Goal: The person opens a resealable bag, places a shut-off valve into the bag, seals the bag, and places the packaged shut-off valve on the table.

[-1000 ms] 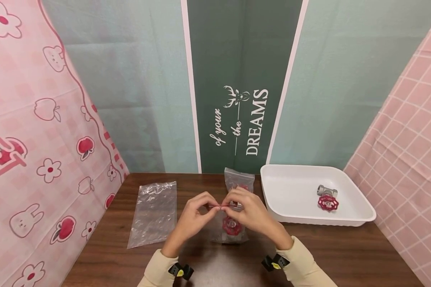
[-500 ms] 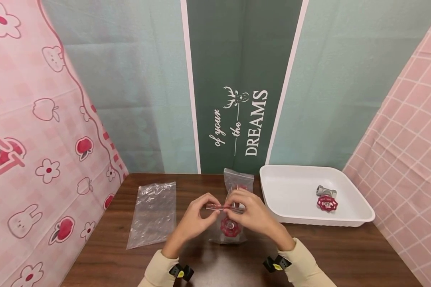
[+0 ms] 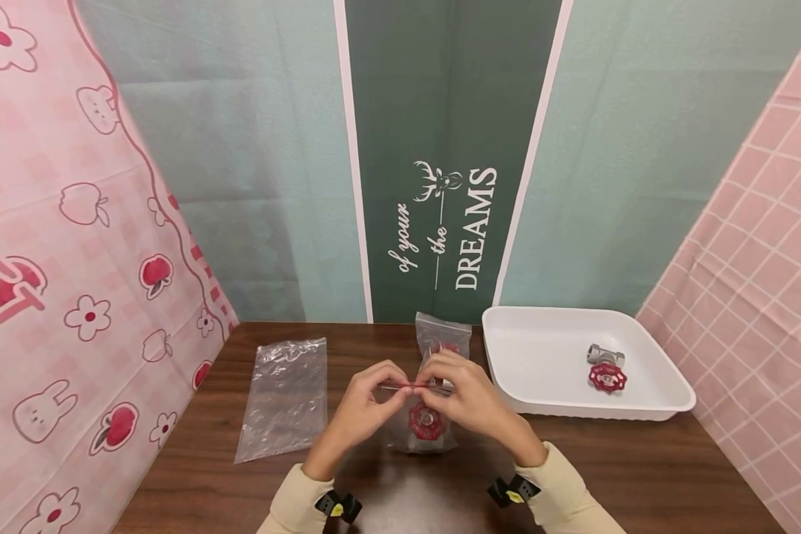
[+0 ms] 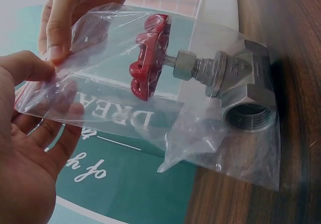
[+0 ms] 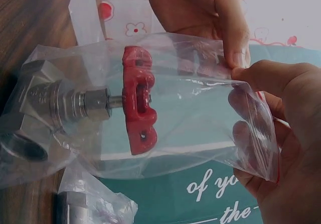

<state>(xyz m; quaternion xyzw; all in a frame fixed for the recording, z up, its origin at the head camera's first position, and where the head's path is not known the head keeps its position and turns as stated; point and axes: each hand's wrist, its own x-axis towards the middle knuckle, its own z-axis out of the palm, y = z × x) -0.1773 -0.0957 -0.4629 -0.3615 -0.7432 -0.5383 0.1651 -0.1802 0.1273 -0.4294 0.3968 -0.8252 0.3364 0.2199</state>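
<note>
A clear zip bag (image 4: 110, 38) with a red line along its mouth stands on the table. Inside it is a metal gate valve (image 4: 235, 73) with a red handwheel (image 5: 139, 101), the wheel facing up toward the bag's mouth. My left hand (image 3: 363, 400) pinches the bag's top edge between thumb and fingers. Close beside it, the right hand (image 3: 463, 393) pinches the same edge, and the thumbs nearly meet in the middle. Just behind the hands lies another clear bag (image 3: 434, 328) holding a red-wheeled valve, partly hidden by my right hand.
On the left, a flat clear plastic bag (image 3: 283, 400) lies on the brown wooden table (image 3: 200, 475). A white tray (image 3: 527, 406) stands at the back right, with an unbagged valve (image 3: 607, 377) in it. Fabric walls enclose the back and sides.
Both hands keep nearly the same place and keep pinching the bag's edge. The bag's mouth shows as a wider band half a second ago and as a thin line now.
</note>
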